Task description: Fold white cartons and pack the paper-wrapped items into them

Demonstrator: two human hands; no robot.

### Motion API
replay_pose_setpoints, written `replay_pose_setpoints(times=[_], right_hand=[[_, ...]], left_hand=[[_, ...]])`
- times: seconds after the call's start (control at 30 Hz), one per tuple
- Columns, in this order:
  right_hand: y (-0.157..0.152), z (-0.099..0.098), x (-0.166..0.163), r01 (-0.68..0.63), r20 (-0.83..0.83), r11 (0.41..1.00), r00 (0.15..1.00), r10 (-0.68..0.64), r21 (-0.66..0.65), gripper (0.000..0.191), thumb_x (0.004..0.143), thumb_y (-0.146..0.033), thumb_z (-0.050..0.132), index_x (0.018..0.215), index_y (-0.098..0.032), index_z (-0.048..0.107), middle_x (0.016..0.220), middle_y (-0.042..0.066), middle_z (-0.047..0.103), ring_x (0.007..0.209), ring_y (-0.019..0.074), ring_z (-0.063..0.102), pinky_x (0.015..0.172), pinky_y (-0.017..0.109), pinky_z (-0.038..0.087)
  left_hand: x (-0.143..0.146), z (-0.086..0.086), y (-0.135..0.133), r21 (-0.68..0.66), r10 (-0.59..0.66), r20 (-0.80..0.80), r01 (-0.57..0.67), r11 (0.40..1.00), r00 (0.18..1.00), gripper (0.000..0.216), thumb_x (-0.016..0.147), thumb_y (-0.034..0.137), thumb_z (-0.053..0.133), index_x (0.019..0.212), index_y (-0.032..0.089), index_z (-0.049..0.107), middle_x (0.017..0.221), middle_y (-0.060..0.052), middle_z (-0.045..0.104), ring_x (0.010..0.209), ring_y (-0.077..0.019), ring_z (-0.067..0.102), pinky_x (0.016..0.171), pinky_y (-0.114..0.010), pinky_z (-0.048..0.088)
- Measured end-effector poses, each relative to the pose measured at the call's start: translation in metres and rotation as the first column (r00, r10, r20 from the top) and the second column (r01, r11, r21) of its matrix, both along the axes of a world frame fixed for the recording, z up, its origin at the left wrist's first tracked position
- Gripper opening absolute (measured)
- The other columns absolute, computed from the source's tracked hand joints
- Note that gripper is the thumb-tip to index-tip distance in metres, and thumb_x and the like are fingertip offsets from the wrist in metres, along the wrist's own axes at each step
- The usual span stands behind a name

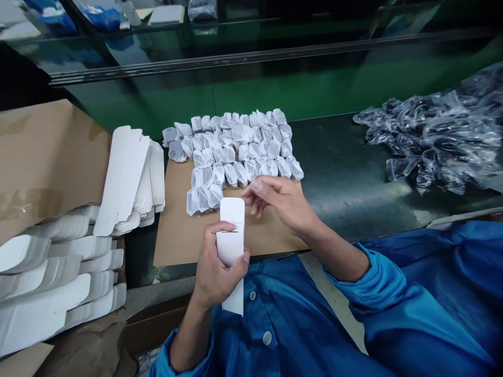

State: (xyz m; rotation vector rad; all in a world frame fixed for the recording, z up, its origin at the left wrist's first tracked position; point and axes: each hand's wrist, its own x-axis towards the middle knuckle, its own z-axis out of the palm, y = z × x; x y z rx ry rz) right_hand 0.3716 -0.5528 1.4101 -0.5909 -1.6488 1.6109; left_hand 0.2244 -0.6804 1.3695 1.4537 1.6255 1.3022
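Bearings are taken from the white carton point(230, 248) as the clock's centre. It is held above the surface's near edge, in front of the person's body, standing lengthwise from 12 to 6 o'clock. The left hand point(214, 272) has its fingers clamped on it, thumb on the right side, forefinger across the front. A flap point(232, 209) stands up at the 12 o'clock end; whether the mouth below it is fully closed cannot be told.

The right hand point(281, 201) is at 1 o'clock, fingers loosely curled and apart, nothing seen between them. The fingertips are just beside the flap; contact cannot be confirmed.

At 12 o'clock, rows of wrapped packs point(251, 152) rest on a brown sheet point(176, 235) laid on the dark green surface point(334, 152). Clear-bagged items point(440, 136) are heaped at 2 o'clock. Flat white cartons point(121, 178) lie at 10 o'clock, with further piles at 9.

Step in hand, as judged: handling the flap end of a single carton. The next move appears to call for a steady left grip and light, accurate right fingers at the flap.
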Motion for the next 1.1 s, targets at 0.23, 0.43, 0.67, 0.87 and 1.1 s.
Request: replay_pose_setpoints(times=[0.23,0.43,0.67,0.87,1.1], right_hand=[[-0.007,-0.001,-0.008,-0.204,0.043,0.977,0.978,0.206,-0.057,0.023,0.078,-0.033,0.077,0.090,-0.015,0.069,0.086,0.002,0.068,0.078,0.0115,0.061,0.069,0.024,0.049],[-0.014,-0.009,-0.008,-0.147,0.046,0.985,0.987,0.152,-0.094,0.021,0.079,-0.031,0.076,0.090,-0.014,0.071,0.092,0.005,0.070,0.080,0.0138,0.064,0.071,0.027,0.051],[-0.019,-0.004,-0.009,-0.142,0.066,0.989,0.987,0.145,-0.052,0.019,0.081,-0.032,0.074,0.090,-0.015,0.073,0.092,0.005,0.071,0.083,0.0155,0.065,0.072,0.028,0.052],[-0.026,-0.003,-0.004,-0.159,0.107,0.983,0.983,0.149,0.090,0.011,0.087,-0.024,0.068,0.093,-0.016,0.073,0.102,0.006,0.071,0.100,0.0180,0.066,0.085,0.033,0.054],[-0.052,-0.030,-0.012,0.136,-0.011,0.822,0.988,-0.156,0.553,0.010,0.092,-0.020,0.061,0.097,-0.016,0.067,0.105,0.010,0.071,0.100,0.0167,0.065,0.090,0.037,0.054]], left_hand=[[0.000,0.001,0.007,0.186,0.134,-0.397,-0.063,0.980,0.908,0.041,0.074,0.025,0.066,0.110,0.021,0.047,0.098,-0.004,0.060,0.080,-0.0195,0.066,0.061,-0.029,0.053],[0.009,-0.018,0.007,0.325,0.234,-0.290,-0.134,0.936,0.928,0.061,0.072,0.018,0.069,0.124,0.020,0.037,0.111,-0.007,0.052,0.095,-0.0194,0.064,0.073,-0.029,0.055],[0.012,-0.023,0.001,0.317,0.226,-0.235,-0.145,0.937,0.945,0.101,0.074,0.017,0.070,0.152,0.023,0.007,0.126,-0.015,0.052,0.104,-0.0247,0.065,0.080,-0.036,0.058],[0.007,-0.014,-0.003,0.243,0.225,-0.385,-0.137,0.960,0.895,0.104,0.074,0.022,0.072,0.156,0.023,0.010,0.156,-0.020,0.030,0.139,-0.0363,0.041,0.104,-0.046,0.047],[0.009,-0.015,-0.007,0.200,0.195,-0.358,-0.128,0.971,0.913,0.094,0.078,0.026,0.069,0.156,0.021,0.015,0.150,-0.019,0.041,0.130,-0.0315,0.052,0.099,-0.042,0.051]])
